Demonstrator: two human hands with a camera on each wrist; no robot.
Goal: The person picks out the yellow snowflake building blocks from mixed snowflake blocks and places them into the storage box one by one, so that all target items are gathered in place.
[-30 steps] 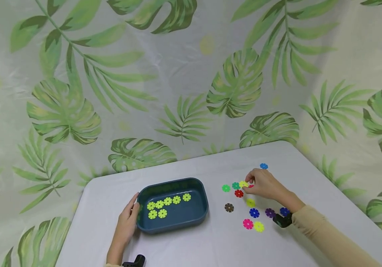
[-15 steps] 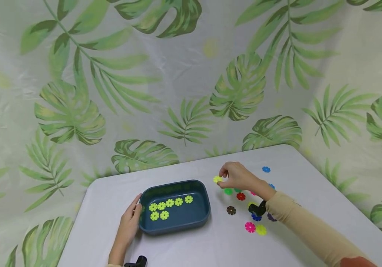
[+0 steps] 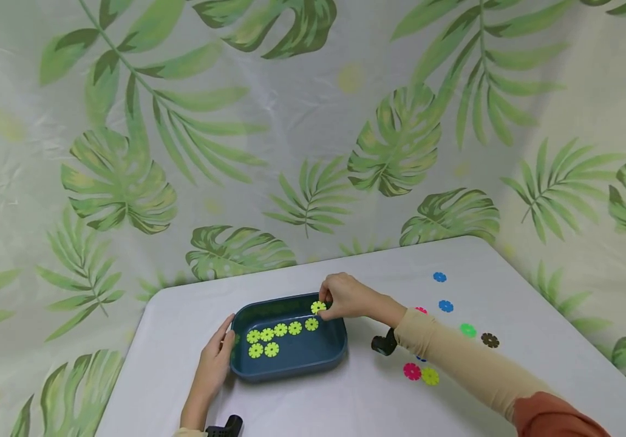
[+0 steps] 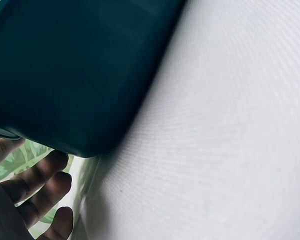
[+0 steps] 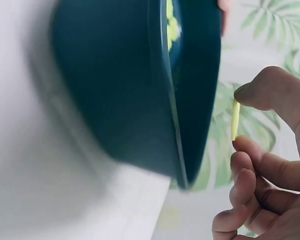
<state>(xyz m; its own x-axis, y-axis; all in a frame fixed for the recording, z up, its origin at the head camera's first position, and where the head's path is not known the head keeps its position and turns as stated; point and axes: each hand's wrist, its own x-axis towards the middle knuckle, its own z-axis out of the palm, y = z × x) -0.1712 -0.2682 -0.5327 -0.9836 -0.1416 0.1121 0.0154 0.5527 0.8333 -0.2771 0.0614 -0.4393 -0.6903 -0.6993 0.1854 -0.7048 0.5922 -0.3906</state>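
Note:
A dark blue-green tray (image 3: 304, 349) stands on the table with several yellow-green snowflake discs (image 3: 271, 349) lying flat in it. Above its back right corner, my right hand (image 3: 348, 297) pinches another yellow-green snowflake disc (image 3: 318, 307) between thumb and forefinger. The right wrist view shows that disc (image 5: 235, 120) edge-on, apart from the tray wall, the other fingers curled beneath. My left hand (image 3: 211, 364) rests against the tray's left end with fairly straight fingers. In the left wrist view, the lower fingers (image 4: 45, 192) of that hand are spread beside the tray's outer wall (image 4: 75, 85).
Right of the tray, loose snowflake discs lie on the white table (image 3: 291, 409): blue (image 3: 445, 306), green (image 3: 468, 330), brown (image 3: 490, 340), pink (image 3: 412, 371) and yellow (image 3: 430, 376). My right sleeve (image 3: 455, 358) covers part of that area. A leaf-patterned curtain (image 3: 313, 121) hangs behind.
My right hand has carried the pinched yellow-green disc leftward from the loose discs to above the tray. A green and a brown disc now lie farther right. My left hand stays at the tray.

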